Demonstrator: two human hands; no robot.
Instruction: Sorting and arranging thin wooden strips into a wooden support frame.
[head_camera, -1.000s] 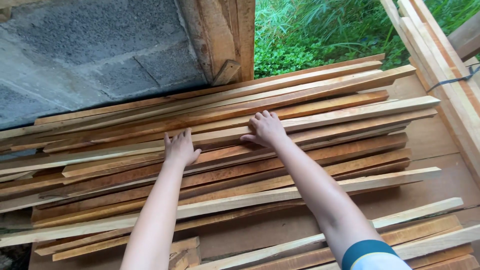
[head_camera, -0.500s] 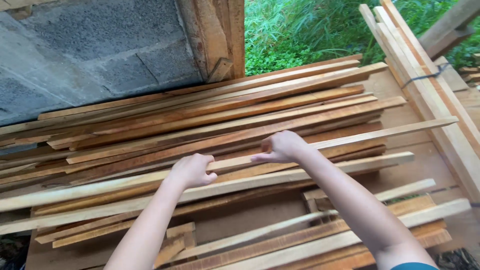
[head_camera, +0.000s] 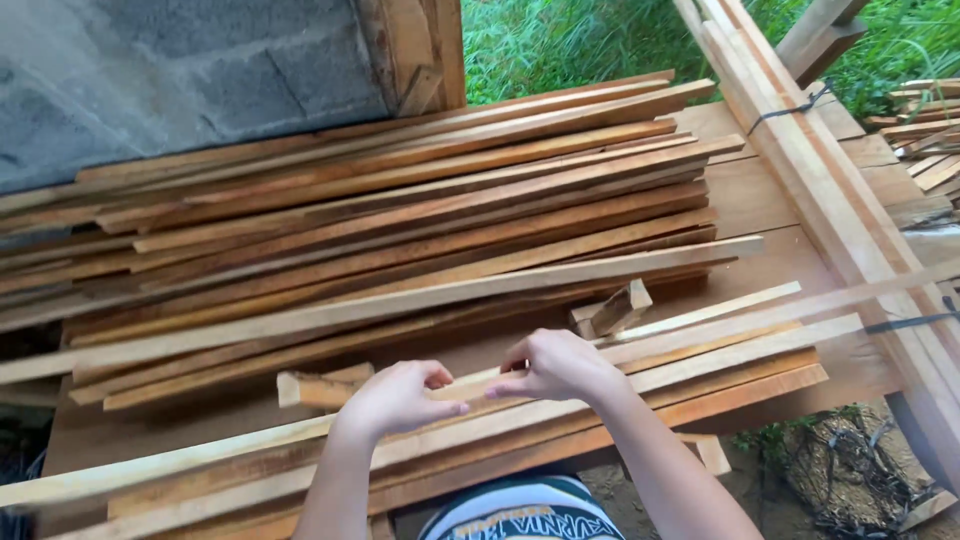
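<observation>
Wood strip (head_camera: 700, 325) pinched by both hands' fingers, left hand (head_camera: 395, 397) & right hand (head_camera: 555, 365); far end blurred.

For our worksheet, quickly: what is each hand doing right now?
Left hand: closed on a thin wooden strip.
Right hand: closed on the same strip.

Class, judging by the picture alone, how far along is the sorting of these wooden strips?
Done: a few strips lie in the near row. In hand: the left hand and right hand grip one pale strip above it. Left: the big far stack.
</observation>
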